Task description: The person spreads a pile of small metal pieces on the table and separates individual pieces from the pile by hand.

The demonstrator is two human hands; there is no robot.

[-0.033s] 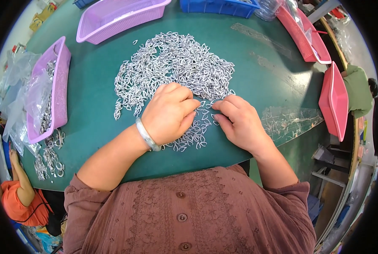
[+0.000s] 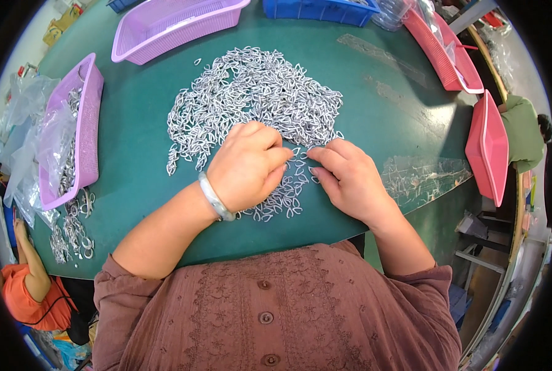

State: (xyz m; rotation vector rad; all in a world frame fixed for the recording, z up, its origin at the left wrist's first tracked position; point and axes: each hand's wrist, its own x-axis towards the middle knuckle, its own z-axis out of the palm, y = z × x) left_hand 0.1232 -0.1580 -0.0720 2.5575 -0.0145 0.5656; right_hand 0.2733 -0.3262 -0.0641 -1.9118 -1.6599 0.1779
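A large heap of small silver metal links [image 2: 257, 93], shaped like pointed loops, lies on the green tabletop. Below its near edge, my left hand [image 2: 249, 162], with a pale bangle at the wrist, is closed. Its thumb and forefinger come together, and whatever they pinch is hidden. To its right, my right hand [image 2: 350, 179] keeps thumb and forefinger apart, their tips down among loose links. A smaller scatter of links [image 2: 282, 199] spreads between my hands and partly under the left one.
A lilac basket [image 2: 90, 133] with metal parts and plastic bags stands at left, metal pieces [image 2: 75, 232] beside it. Along the far side are another lilac basket [image 2: 183, 31] and a blue crate [image 2: 316, 11]. Pink baskets [image 2: 489, 148] line the right edge. Other people are at both sides.
My right fingertips have shifted very slightly left toward my left hand. Everything else looks the same.
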